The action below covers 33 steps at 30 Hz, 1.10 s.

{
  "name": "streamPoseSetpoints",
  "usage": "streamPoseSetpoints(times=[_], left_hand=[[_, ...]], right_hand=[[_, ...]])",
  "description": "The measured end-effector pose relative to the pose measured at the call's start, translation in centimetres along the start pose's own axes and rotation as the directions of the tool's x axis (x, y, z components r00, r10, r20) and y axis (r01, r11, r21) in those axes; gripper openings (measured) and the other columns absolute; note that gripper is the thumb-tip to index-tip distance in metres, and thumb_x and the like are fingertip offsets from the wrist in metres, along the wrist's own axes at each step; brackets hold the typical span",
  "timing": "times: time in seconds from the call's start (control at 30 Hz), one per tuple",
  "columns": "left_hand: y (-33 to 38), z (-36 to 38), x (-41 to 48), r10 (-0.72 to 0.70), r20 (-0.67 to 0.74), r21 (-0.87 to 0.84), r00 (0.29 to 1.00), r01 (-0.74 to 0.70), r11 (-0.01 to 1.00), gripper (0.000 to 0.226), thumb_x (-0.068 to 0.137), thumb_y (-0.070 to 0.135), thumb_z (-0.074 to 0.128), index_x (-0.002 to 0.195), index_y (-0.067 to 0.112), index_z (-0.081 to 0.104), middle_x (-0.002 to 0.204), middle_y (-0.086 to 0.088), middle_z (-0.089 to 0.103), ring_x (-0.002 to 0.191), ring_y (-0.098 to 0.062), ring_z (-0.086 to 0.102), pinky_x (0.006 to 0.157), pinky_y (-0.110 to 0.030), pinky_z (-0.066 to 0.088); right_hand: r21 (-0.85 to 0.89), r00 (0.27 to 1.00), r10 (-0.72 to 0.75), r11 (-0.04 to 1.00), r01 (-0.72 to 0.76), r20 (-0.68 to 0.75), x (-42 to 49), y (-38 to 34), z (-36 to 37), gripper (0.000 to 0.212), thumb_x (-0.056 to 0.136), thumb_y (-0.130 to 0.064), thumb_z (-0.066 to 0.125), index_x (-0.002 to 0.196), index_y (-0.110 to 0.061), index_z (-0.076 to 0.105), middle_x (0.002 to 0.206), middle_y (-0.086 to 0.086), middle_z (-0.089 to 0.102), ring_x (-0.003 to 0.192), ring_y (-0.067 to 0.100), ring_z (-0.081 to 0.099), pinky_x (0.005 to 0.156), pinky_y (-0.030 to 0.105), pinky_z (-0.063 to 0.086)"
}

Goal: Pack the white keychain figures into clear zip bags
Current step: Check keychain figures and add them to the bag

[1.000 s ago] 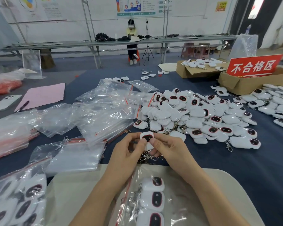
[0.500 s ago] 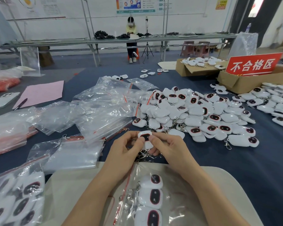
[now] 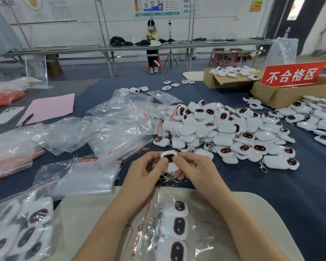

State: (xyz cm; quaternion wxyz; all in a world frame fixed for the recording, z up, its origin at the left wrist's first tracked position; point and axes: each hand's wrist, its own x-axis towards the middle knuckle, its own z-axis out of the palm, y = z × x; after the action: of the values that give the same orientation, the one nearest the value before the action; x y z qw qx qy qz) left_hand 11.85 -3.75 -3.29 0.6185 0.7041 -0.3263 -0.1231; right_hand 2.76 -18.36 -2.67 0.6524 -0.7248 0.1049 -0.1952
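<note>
From the head camera, both hands meet above the near edge of the blue table [image 3: 299,194]. The left hand [image 3: 145,172] and right hand [image 3: 194,170] pinch one white keychain figure [image 3: 170,161] between curled fingers and thumbs, its dark face towards the camera and its metal chain hanging below. Just beneath the wrists, a clear zip bag [image 3: 201,232] lies on a beige board [image 3: 83,213] with three figures inside. A loose pile of figures [image 3: 224,129] sits beyond the right hand, with empty bags [image 3: 111,132] to the left. A filled bag [image 3: 21,232] lies at lower left.
</note>
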Motion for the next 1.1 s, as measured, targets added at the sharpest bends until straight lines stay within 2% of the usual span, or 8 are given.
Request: streamPoseSetpoints(times=[0.37, 0.53, 0.67, 0.9, 1.1], left_hand=[[-0.04, -0.04, -0.05, 0.008, 0.018, -0.031, 1.000, -0.008, 0.999, 0.013, 0.099, 0.026, 0.065, 0.108, 0.029, 0.074, 0.089, 0.010, 0.075, 0.080, -0.005, 0.065, 0.074, -0.017, 0.051], [-0.13, 0.10, -0.05, 0.023, 0.021, -0.036, 1.000, -0.022, 0.999, 0.014, 0.097, 0.026, 0.068, 0.109, 0.031, 0.072, 0.097, 0.005, 0.074, 0.085, -0.018, 0.066, 0.080, -0.022, 0.054], [-0.09, 0.16, -0.13, 0.051, 0.067, -0.070, 0.996, -0.046, 0.996, 0.021, 0.093, 0.021, 0.069, 0.108, 0.036, 0.070, 0.092, 0.010, 0.072, 0.079, -0.002, 0.062, 0.074, -0.015, 0.050], [-0.49, 0.23, 0.01, 0.039, 0.045, -0.053, 0.998, -0.037, 0.998, 0.023, 0.092, 0.019, 0.070, 0.103, 0.040, 0.067, 0.087, 0.004, 0.070, 0.074, -0.003, 0.058, 0.070, -0.015, 0.048], [-0.71, 0.27, -0.01, 0.021, 0.036, -0.038, 0.999, -0.019, 0.999, 0.022, 0.093, 0.015, 0.070, 0.105, 0.034, 0.067, 0.081, 0.004, 0.066, 0.071, -0.006, 0.053, 0.067, -0.017, 0.047]], right_hand=[[-0.028, 0.999, 0.039, 0.999, -0.040, -0.027, 0.27, 0.28, -0.06, 0.013, 0.098, -0.024, 0.062, 0.097, -0.029, 0.074, 0.066, 0.001, 0.073, 0.066, 0.006, 0.068, 0.065, 0.014, 0.052], [-0.020, 0.999, 0.021, 1.000, -0.022, -0.029, 0.29, 0.35, -0.03, 0.013, 0.098, -0.024, 0.063, 0.095, -0.030, 0.074, 0.068, -0.001, 0.073, 0.066, 0.005, 0.068, 0.065, 0.013, 0.050], [-0.008, 1.000, 0.009, 1.000, -0.009, -0.025, 0.28, 0.39, -0.06, 0.012, 0.097, -0.023, 0.063, 0.096, -0.027, 0.074, 0.069, 0.000, 0.074, 0.067, 0.007, 0.069, 0.065, 0.014, 0.051], [-0.013, 1.000, 0.002, 1.000, -0.002, -0.006, 0.34, 0.60, -0.05, 0.011, 0.097, -0.021, 0.063, 0.101, -0.021, 0.073, 0.072, 0.004, 0.074, 0.069, 0.010, 0.070, 0.068, 0.017, 0.053], [-0.012, 1.000, -0.001, 1.000, 0.001, 0.005, 0.25, 0.51, -0.03, 0.012, 0.098, -0.020, 0.063, 0.102, -0.020, 0.074, 0.071, 0.003, 0.074, 0.068, 0.009, 0.070, 0.067, 0.016, 0.052]])
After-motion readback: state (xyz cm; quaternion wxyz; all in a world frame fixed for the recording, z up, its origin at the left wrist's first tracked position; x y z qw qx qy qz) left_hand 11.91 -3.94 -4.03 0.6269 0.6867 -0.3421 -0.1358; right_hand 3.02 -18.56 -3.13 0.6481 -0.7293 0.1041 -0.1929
